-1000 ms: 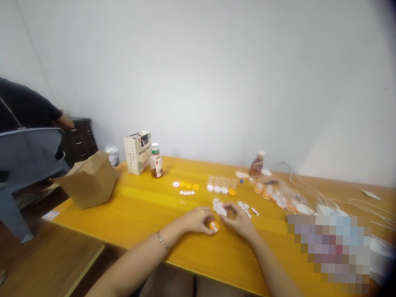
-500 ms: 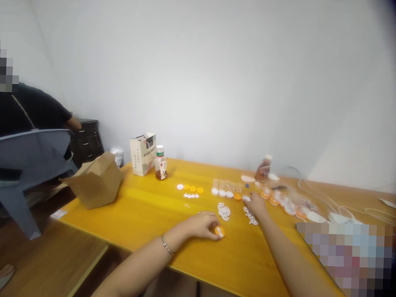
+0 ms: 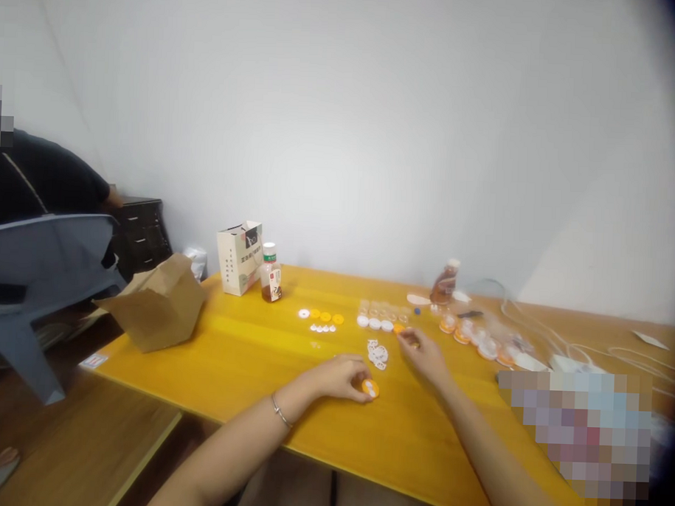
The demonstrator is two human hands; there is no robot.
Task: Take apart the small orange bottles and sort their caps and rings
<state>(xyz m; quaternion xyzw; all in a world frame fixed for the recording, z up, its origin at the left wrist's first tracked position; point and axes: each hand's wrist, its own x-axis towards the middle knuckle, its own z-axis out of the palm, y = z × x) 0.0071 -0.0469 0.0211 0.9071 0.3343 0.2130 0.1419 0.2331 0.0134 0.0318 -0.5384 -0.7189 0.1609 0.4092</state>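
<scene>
My left hand [image 3: 338,376] rests on the yellow table [image 3: 245,353], fingers curled round a small orange cap with a white disc [image 3: 370,388]. My right hand [image 3: 425,356] hovers over the table with fingers pinched on something small that I cannot make out, next to an orange cap [image 3: 397,328] at the end of a row of white caps [image 3: 374,323]. A heap of small white discs [image 3: 378,353] lies between both hands.
Further back lie a row of yellow caps [image 3: 324,317], a tea bottle [image 3: 269,273], a white paper bag [image 3: 238,257], a second bottle [image 3: 443,282], orange-and-clear lids [image 3: 478,339] and white cables [image 3: 578,350]. A brown paper bag [image 3: 156,302] sits at the left corner. A person in black sits behind a grey chair [image 3: 38,257].
My right hand reached out to the row of caps, then drew back toward the disc heap with fingers pinched. My left hand stayed on the orange cap.
</scene>
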